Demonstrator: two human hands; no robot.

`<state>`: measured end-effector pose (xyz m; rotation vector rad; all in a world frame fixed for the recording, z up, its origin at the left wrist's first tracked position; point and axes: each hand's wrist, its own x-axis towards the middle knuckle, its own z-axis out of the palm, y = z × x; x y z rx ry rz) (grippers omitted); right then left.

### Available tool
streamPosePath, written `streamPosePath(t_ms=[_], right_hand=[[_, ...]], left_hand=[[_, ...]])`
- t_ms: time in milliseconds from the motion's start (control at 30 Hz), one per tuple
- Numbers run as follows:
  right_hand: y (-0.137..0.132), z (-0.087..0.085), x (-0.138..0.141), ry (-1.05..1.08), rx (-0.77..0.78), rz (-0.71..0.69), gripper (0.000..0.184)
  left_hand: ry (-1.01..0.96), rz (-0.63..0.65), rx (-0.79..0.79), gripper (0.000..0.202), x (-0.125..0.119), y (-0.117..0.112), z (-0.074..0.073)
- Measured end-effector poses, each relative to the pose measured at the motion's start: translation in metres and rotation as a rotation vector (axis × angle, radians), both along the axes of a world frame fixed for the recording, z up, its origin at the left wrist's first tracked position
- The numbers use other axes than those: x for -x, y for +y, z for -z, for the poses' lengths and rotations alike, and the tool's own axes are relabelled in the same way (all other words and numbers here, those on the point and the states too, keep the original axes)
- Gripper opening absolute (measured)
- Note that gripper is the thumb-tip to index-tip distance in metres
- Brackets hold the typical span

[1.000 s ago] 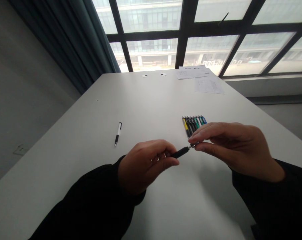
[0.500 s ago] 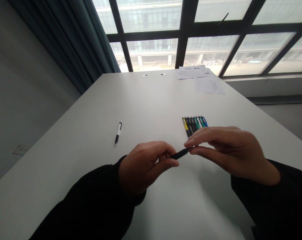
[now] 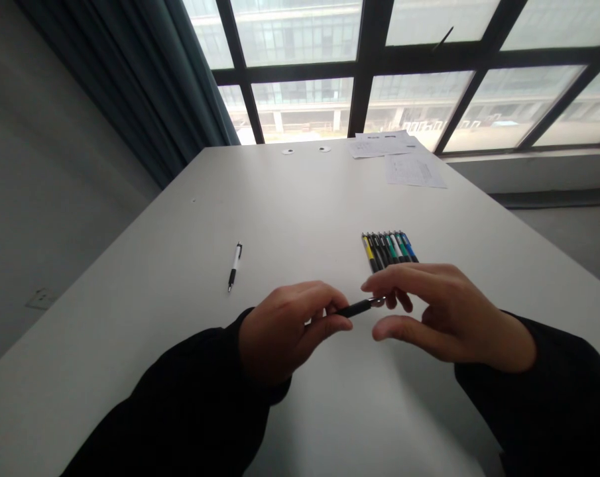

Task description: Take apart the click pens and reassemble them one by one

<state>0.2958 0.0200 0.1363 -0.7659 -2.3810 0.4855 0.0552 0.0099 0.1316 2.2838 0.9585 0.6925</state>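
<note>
My left hand (image 3: 284,331) is closed around the back end of a black pen (image 3: 358,307), which points right over the white table (image 3: 300,199). My right hand (image 3: 441,311) sits at the pen's metal tip, forefinger above it and thumb lowered away, fingers loosely apart. Just beyond the right hand lies a row of several pens (image 3: 389,248) in yellow, black, green, white and blue, side by side. A single white-and-black pen (image 3: 235,265) lies alone to the left.
Sheets of printed paper (image 3: 409,165) lie at the table's far right, by the window. Two small round discs (image 3: 304,150) sit at the far edge. A dark curtain (image 3: 145,79) hangs at the left.
My right hand has drawn left and toward me, and its pinch on the pen's tip has loosened, thumb dropping away. The left hand has stayed almost in place.
</note>
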Motion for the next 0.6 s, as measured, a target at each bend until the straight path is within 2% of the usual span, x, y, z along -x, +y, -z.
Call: streamPosePath(t_ms=[100, 200, 367, 500, 600], right_hand=[[0.0, 0.0001, -0.0013, -0.029, -0.015, -0.011, 0.014], [0.001, 0.0012, -0.0011, -0.065, -0.009, -0.005, 0.03], [0.0007, 0.0032, 0.0002, -0.063, -0.034, 0.022, 0.02], [-0.0001, 0.0046, 0.001, -0.109, -0.038, 0.035, 0.042], [-0.0004, 0.0049, 0.0007, -0.076, -0.036, 0.041, 0.03]], left_hand=[[0.003, 0.015, -0.033, 0.011, 0.0004, 0.0009, 0.0006], [0.003, 0.023, -0.079, 0.012, 0.0005, 0.0019, 0.002], [0.005, -0.003, -0.161, 0.012, 0.0009, 0.004, 0.0045], [0.009, -0.025, -0.215, 0.014, -0.0001, 0.0049, 0.0058], [0.012, -0.039, -0.252, 0.017, -0.0012, 0.0053, 0.0062]])
